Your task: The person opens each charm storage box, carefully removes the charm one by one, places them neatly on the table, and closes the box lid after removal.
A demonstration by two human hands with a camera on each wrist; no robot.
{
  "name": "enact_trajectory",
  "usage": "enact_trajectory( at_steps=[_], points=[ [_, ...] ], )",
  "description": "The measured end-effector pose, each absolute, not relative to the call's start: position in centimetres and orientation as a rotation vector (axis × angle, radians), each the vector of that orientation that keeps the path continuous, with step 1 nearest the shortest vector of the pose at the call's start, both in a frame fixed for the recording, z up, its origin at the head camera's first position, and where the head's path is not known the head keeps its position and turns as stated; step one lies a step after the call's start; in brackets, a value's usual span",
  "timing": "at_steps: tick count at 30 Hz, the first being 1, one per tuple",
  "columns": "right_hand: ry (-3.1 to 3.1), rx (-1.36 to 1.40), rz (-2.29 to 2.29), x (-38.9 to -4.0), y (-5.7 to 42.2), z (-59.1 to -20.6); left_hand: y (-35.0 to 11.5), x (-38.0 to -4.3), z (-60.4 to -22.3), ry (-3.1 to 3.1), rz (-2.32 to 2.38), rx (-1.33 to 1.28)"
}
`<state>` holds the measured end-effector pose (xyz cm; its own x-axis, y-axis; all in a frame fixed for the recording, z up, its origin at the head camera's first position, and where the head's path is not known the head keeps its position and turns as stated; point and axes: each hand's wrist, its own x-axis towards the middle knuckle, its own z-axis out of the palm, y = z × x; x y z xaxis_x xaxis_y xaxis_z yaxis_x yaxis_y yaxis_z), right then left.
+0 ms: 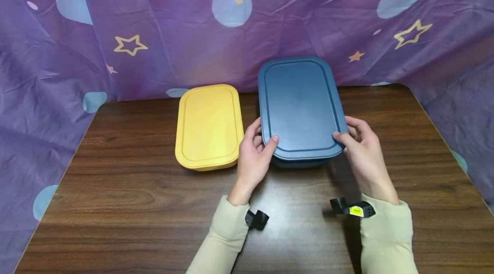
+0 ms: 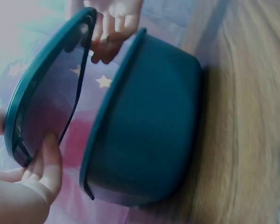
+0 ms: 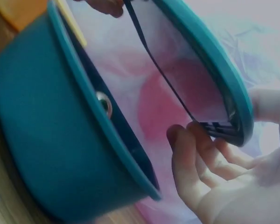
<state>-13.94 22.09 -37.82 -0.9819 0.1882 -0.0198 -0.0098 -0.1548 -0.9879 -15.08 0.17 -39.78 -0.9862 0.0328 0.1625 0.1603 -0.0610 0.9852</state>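
Note:
A blue lid is raised off a deep blue container, with a gap between the two in both wrist views. My left hand grips the lid at its near left corner, thumb on top and fingers beneath the rim. At the near right corner my right hand pinches it the same way. The container stands on the table under the lid, mostly hidden in the head view. Just inside its rim, the right wrist view shows a small round shiny thing and a thin yellow strip; their kinds are unclear.
A smaller container with a yellow lid stands left of the blue one, close to my left hand. Both are on a brown wooden table. A purple cloth with stars and dots hangs behind the table's far edge.

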Motion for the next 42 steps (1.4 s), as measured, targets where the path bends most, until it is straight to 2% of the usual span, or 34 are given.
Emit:
enact_trajectory(
  at_steps=[9, 19, 42],
  points=[
    [-1.618, -0.070, 2.603, -13.5, 22.2, -37.6, -0.2, -15.0, -39.2, -1.793, -2.528, -0.153],
    [-1.298, 0.014, 2.834, -13.5, 22.6, -37.7, -0.2, -14.9, -39.3, -1.774, -2.600, -0.175],
    [-0.976, 0.251, 2.939, -13.4, 24.6, -37.3, 0.2, -14.8, -39.3, -1.698, -2.731, -0.263]
  ],
)
